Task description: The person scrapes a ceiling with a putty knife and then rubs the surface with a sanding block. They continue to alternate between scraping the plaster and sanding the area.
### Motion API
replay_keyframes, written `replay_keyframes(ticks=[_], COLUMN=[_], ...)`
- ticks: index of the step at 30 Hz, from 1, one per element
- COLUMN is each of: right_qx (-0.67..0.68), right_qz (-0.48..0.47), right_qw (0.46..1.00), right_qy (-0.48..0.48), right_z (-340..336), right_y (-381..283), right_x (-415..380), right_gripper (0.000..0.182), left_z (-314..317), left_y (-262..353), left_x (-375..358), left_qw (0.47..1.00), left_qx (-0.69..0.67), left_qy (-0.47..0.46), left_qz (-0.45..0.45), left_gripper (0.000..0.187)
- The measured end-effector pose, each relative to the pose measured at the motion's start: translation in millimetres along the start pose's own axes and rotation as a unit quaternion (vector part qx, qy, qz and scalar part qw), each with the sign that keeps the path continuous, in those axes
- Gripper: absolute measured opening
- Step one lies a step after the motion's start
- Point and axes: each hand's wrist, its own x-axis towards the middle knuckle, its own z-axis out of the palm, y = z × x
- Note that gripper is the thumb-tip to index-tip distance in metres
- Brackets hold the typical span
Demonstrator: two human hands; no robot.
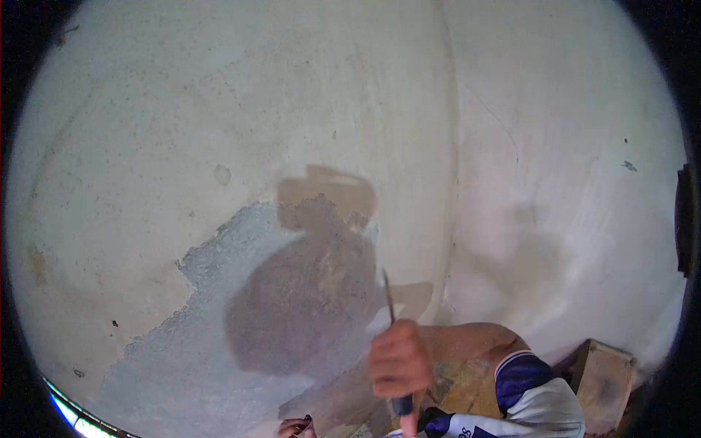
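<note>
My right hand (400, 361) is wrapped round a scraper (391, 298), its dark handle showing below the fist and its thin blade pointing up, seen nearly edge-on. The blade tip overlaps the right border of a bare grey patch (219, 266) on the wall, where the pale coating is gone and the edge is ragged. Low in the view, my left hand (296, 426) is curled with a small dark thing at its fingers; I cannot tell what that is. Most of this hand is cut off by the frame's bottom edge.
The pale wall (219, 109) meets a second wall (569, 109) at a corner right of the patch. A wooden box-like piece (604, 379) stands at lower right. A dark object (684, 219) is at the far right edge. My shadow falls over the patch.
</note>
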Motion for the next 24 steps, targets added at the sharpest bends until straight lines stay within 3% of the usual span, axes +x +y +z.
replay_keyframes(ticks=[2, 5, 8, 11, 12, 15, 16, 19, 24], right_qx=[-0.04, -0.006, -0.062, 0.025, 0.02, 0.075, 0.06, 0.064, 0.101], right_qz=[-0.095, -0.155, -0.081, -0.153, -0.184, -0.142, -0.141, -0.207, -0.171], right_qw=[0.994, 0.984, 0.992, 0.982, 0.975, 0.979, 0.981, 0.972, 0.975], right_qy=[-0.039, -0.086, -0.076, -0.107, -0.121, -0.125, -0.119, -0.092, -0.101], right_z=[17, 10, -16, -18, -22, -20, -19, -11, -21], right_y=[1, 20, 93, 58, 42, 79, 74, 47, 74], right_x=[-1, 4, 9, 4, 5, 2, 1, -11, 6], right_gripper=[0.053, 0.045, 0.041, 0.04, 0.044, 0.045, 0.048, 0.051, 0.045], left_z=[7, 21, 34, 38, 47, 49, 48, 56, 66], left_y=[7, 14, 7, 13, 11, 12, 12, 19, 25], left_x=[-1, -6, -16, -12, -15, -23, -22, -20, -17], left_qw=[0.999, 0.998, 0.997, 0.997, 0.996, 0.993, 0.995, 0.992, 0.993], left_qx=[0.036, 0.05, 0.009, 0.064, 0.009, 0.07, 0.067, 0.094, 0.044], left_qy=[-0.018, 0.021, 0.07, 0.049, 0.088, 0.084, 0.069, 0.081, 0.11], left_qz=[0.004, -0.01, -0.018, 0.021, 0.001, -0.039, -0.009, -0.009, 0.002], left_gripper=[0.031, 0.029, 0.029, 0.029, 0.029, 0.03, 0.029, 0.027, 0.024])
